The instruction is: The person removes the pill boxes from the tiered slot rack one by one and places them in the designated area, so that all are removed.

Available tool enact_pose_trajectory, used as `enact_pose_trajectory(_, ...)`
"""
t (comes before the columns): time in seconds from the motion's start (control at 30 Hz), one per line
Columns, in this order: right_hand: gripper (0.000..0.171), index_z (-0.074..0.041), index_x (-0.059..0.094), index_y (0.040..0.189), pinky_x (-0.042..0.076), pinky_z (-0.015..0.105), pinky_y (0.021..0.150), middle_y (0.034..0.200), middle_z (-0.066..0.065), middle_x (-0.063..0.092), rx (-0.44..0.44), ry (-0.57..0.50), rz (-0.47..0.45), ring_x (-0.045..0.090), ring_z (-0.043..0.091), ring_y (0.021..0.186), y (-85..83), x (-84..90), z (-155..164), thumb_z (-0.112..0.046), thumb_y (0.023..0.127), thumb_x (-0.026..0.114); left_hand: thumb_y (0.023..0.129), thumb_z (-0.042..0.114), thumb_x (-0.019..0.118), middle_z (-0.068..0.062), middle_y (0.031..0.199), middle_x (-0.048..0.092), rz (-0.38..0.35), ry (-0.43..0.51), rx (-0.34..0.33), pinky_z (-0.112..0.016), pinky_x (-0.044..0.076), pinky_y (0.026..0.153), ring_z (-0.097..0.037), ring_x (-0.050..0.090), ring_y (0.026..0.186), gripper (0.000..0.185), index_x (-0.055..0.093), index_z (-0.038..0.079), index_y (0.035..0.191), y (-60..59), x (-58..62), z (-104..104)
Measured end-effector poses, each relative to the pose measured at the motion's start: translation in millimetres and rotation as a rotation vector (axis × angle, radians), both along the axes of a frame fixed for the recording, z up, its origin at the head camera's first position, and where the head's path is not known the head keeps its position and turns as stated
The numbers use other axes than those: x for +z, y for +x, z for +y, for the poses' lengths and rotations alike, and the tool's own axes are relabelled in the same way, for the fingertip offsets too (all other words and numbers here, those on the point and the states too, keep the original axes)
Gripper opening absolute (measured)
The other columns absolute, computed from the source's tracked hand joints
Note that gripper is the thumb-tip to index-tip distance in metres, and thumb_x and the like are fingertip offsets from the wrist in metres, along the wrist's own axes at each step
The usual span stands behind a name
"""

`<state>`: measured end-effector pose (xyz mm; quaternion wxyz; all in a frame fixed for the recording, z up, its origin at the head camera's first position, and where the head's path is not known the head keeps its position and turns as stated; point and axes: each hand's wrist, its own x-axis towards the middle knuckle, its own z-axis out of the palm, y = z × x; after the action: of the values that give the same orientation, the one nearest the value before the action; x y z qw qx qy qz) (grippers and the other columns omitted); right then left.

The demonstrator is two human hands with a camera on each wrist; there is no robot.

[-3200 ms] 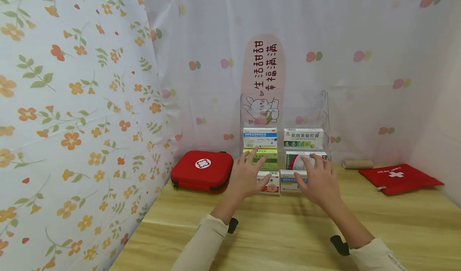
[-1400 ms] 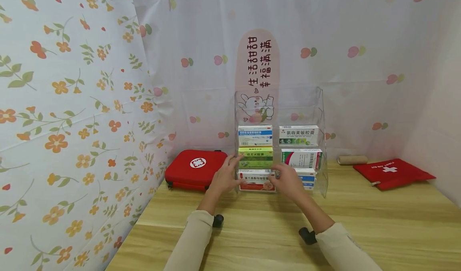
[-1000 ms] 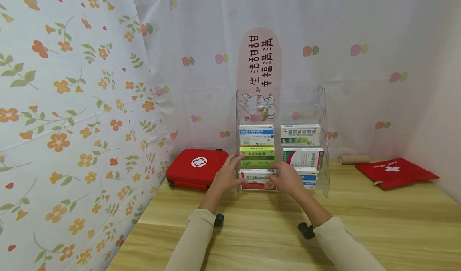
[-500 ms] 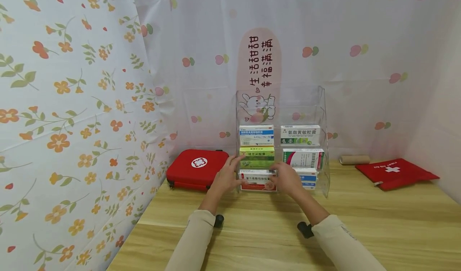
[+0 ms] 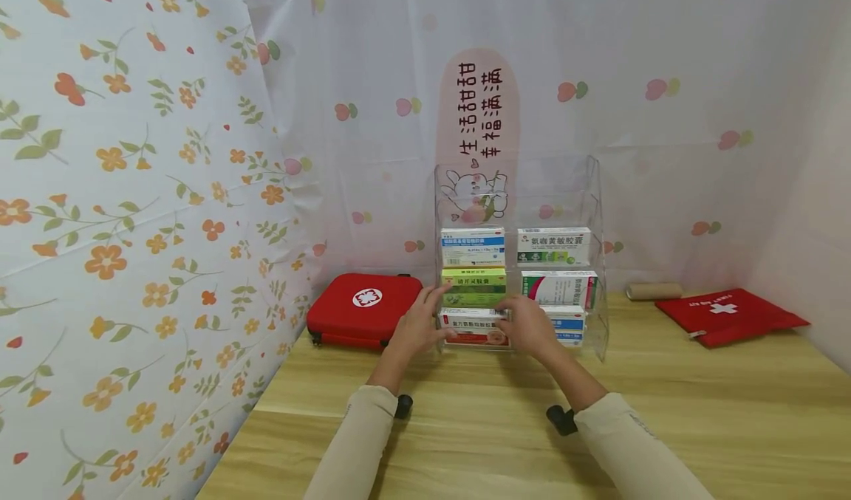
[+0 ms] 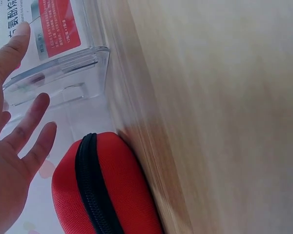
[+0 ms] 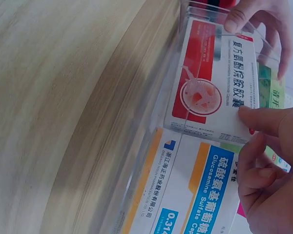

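A white-and-red medicine box point(image 5: 475, 329) sits in the bottom-left slot of a clear acrylic rack point(image 5: 601, 323). My left hand point(image 5: 415, 326) is at the rack's left side, its thumb resting on the box's front and its other fingers spread beside the rack. At the box's right end is my right hand point(image 5: 530, 328), pinching it, with one fingertip on the front and the other fingers curled in. A blue-and-white box point(image 7: 185, 190) stands right of it, partly behind the right hand. Above the red one stands a green box point(image 5: 473, 287).
Higher in the rack are a blue-and-white box point(image 5: 473, 247), a white-green box point(image 5: 554, 247) and a green-magenta box point(image 5: 560, 291). A red zip case point(image 5: 362, 308) stands left of the rack. On the right lie a red first-aid pouch point(image 5: 731, 319) and a brown roll point(image 5: 654, 291).
Both hands came down and inward onto the white-and-red box from a spread position in front of the rack. Over the last second they have hardly moved.
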<state>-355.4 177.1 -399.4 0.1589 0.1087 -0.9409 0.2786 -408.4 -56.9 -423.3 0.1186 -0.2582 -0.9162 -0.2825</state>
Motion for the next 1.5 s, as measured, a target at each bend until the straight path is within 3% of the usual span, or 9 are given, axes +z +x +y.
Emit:
enact_pose_trajectory(0.37,0.022,-0.004,0.073,0.109,0.055,0.044,0.073,0.117,0.015,0.064,0.032,-0.034,0.057,0.063,0.032,0.102,3.5,5.5,0,-0.011,0.088,0.074,0.076,0.029,0.087,-0.007,0.153,0.035,0.014,0.004,0.006,-0.052,0.053,0.087,-0.027,0.051,0.124,0.097,0.03,0.035,0.153,0.3,0.2,-1)
enact_pose_trajectory(0.5,0.021,-0.006,0.074,0.108,0.053,0.039,0.065,0.114,0.013,0.065,0.044,-0.062,0.083,0.065,0.028,0.093,4.4,7.8,1,-0.011,0.088,0.075,0.076,0.028,0.087,-0.007,0.153,0.035,0.005,0.007,0.013,-0.055,0.052,0.088,-0.028,0.049,0.128,0.097,0.03,0.035,0.153,0.0,0.6,-1)
enact_pose_trajectory(0.8,0.021,0.0,0.073,0.108,0.056,0.047,0.077,0.114,0.016,0.065,0.06,-0.133,0.133,0.066,0.033,0.096,5.6,8.5,3,-0.006,0.087,0.074,0.076,0.025,0.087,-0.008,0.152,0.036,0.011,0.001,-0.001,-0.055,0.052,0.087,-0.027,0.054,0.119,0.097,0.03,0.033,0.153,0.1,1.0,-1)
enact_pose_trajectory(0.97,0.021,0.001,0.072,0.108,0.056,0.046,0.078,0.114,0.016,0.065,0.07,-0.154,0.144,0.067,0.034,0.095,5.8,11.7,4,-0.005,0.088,0.074,0.076,0.025,0.087,-0.006,0.152,0.036,0.009,-0.014,0.007,-0.054,0.052,0.087,-0.026,0.051,0.124,0.098,0.029,0.034,0.154,-0.4,0.0,0)
enact_pose_trajectory(1.5,0.023,0.005,0.071,0.109,0.055,0.049,0.078,0.11,0.02,0.066,0.088,-0.238,0.247,0.065,0.035,0.094,17.6,25.4,10,-0.003,0.088,0.074,0.075,0.026,0.087,-0.005,0.151,0.037,-0.003,-0.001,0.006,-0.049,0.054,0.087,-0.022,0.057,0.112,0.098,0.028,0.03,0.153,0.7,-0.2,0)
